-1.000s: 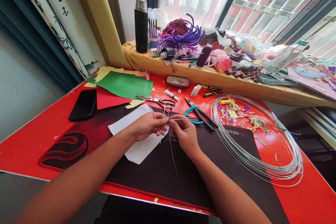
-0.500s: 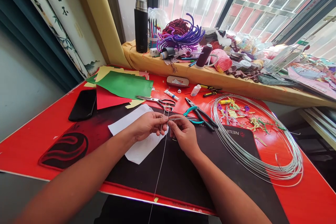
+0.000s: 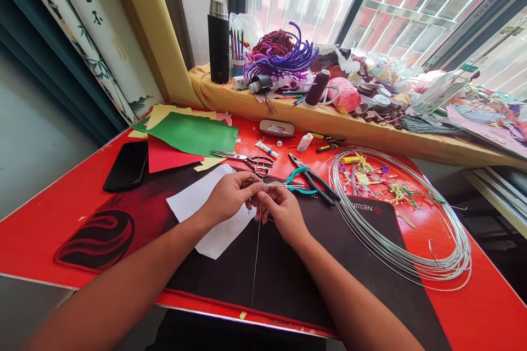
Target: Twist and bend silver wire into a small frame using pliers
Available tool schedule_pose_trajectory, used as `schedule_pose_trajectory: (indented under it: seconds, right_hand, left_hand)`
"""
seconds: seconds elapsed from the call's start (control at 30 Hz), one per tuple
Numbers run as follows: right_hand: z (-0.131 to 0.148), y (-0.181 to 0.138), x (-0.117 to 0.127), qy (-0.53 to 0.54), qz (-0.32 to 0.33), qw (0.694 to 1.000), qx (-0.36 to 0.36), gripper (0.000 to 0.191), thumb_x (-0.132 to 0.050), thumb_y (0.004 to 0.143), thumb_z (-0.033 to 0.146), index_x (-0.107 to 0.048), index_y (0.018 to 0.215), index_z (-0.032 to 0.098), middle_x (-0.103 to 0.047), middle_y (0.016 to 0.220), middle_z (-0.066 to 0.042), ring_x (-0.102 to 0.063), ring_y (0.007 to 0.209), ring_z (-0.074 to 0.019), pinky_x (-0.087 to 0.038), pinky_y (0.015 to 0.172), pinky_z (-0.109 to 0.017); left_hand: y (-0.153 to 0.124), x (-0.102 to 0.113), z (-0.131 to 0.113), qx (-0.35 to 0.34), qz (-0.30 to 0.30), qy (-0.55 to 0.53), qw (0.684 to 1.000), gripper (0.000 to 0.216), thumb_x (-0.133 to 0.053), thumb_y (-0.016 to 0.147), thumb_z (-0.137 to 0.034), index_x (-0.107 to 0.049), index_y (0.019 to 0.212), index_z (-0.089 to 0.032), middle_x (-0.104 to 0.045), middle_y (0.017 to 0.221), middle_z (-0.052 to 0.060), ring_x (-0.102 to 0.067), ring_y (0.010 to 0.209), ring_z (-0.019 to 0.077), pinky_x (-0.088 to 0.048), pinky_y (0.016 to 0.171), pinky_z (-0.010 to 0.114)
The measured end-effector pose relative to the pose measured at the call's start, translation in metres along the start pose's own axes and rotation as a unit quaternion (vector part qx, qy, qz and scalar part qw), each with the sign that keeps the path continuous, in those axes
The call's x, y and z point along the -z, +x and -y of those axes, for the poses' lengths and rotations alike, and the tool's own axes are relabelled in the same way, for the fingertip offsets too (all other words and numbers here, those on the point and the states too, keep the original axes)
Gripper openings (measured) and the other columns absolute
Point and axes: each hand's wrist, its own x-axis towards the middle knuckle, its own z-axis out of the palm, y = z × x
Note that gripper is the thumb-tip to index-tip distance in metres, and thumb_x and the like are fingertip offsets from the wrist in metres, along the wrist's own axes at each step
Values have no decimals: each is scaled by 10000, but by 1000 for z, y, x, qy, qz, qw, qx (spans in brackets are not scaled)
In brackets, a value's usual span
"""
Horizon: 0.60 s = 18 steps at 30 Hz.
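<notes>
Thin metal wires [image 3: 257,263] run between my two hands, one long strand hanging down toward the table's front edge. My left hand [image 3: 234,192] pinches the wires where they cross, and short ends stick up above the fingertips. Close against it, my right hand [image 3: 282,208] is also closed on the wires, with several straight ends pointing right past its knuckles. The fingers hide the exact crossing point. Beneath the hands lie a sheet of white paper [image 3: 214,238] and a black desk mat [image 3: 288,279].
Scissors [image 3: 251,160], teal-handled pliers [image 3: 302,190] and black pliers [image 3: 315,178] lie just beyond my hands. A large wire coil [image 3: 444,269] sits at right beside coloured scraps [image 3: 366,173]. Green paper [image 3: 193,134] and a black phone [image 3: 125,167] are at left.
My right hand has shifted slightly down and its fingers have curled in under the wires. The long strand hangs straighter and its lower end sits higher. The view has moved slightly.
</notes>
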Motion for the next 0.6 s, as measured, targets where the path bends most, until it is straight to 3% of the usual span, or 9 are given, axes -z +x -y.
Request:
schedule_pose_trajectory:
  seconds: [0.17,0.33,0.6]
  right_hand:
    - [1,-1,3,6,23,1000,-18,365,-762,874,492,-549,921,201,-670,667,23,-651,484,-140,-448,410,-213]
    - [2,-5,6,14,-9,1000,-20,337,-752,882,477,-565,904,198,-640,637,37,-580,459,-108,-402,418,-201]
    - [7,-2,16,119,-79,989,-27,351,-804,823,455,-563,883,206,-496,614,77,-306,447,-52,-182,437,-202]
  left_hand:
    - [0,-1,2,-1,4,3,1000,387,-759,841,-544,-699,863,-162,-664,693,2,-618,535,128,-528,522,255]
    - [3,0,3,16,5,-39,999,448,-796,798,-573,-708,909,-148,-677,681,16,-631,558,144,-535,527,267]
    - [7,7,2,31,-1,-74,997,455,-797,803,-585,-651,823,-154,-699,698,28,-647,573,141,-523,524,250]
